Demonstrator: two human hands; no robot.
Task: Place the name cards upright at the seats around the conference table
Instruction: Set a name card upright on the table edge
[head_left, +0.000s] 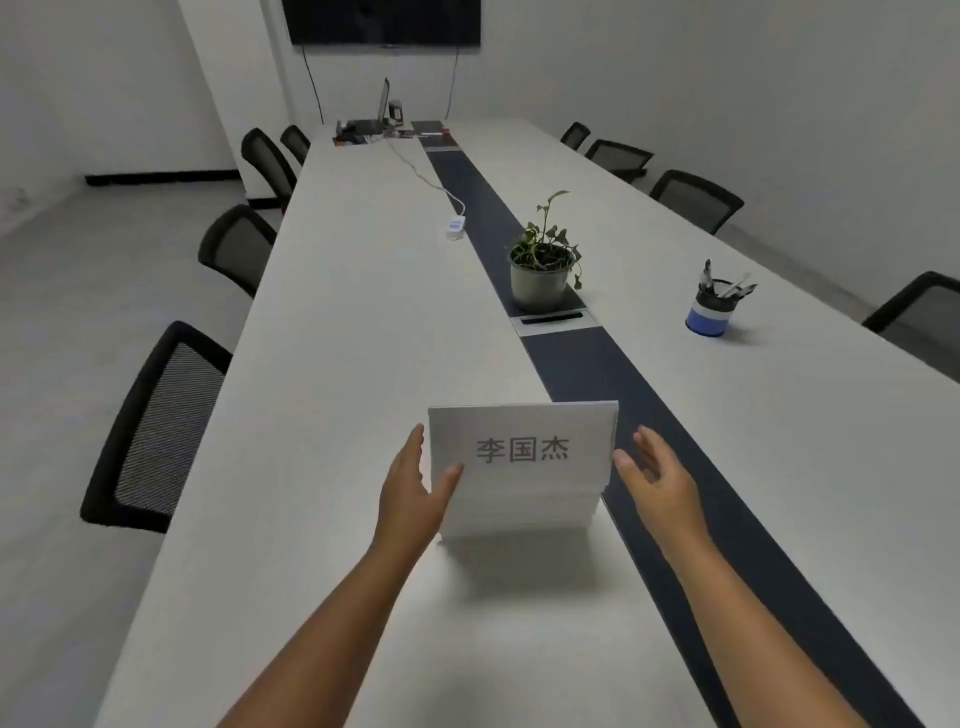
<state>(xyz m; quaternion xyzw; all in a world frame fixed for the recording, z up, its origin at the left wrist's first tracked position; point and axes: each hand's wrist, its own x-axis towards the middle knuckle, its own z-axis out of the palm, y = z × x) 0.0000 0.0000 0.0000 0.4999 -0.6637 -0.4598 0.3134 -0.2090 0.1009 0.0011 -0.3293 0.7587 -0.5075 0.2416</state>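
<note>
A white name card (522, 457) stood upright on the near end of the table (363, 322), its printed face toward the camera, three dark characters legible across the middle. Its right edge sat over the border of the dark strip (587, 374) running down the table's centre. What appeared to be further folded cards lay stacked beneath or in front of it; the layers could not be counted.

The left hand (410, 493) was at the card's left edge, fingers straight behind that edge and the thumb laid across the lower left of the printed face, lightly holding the card. The right hand (657, 478) was spread, fingers straight and relaxed, just beside the card's right edge; the thumb tip was close to the edge, but contact could not be confirmed. It held nothing.

Further along the strip stood a potted plant (543, 270), with a metal cable hatch (553, 319) just in front of it. A pen cup (707, 312), blue at the base, stood well to the right. A white power strip (455, 228) lay left of the dark band, its cord leading to the far end, where a laptop (383, 106) and small items were gathered below a wall screen (382, 21). Black mesh chairs (161, 426) lined both long sides.
</note>
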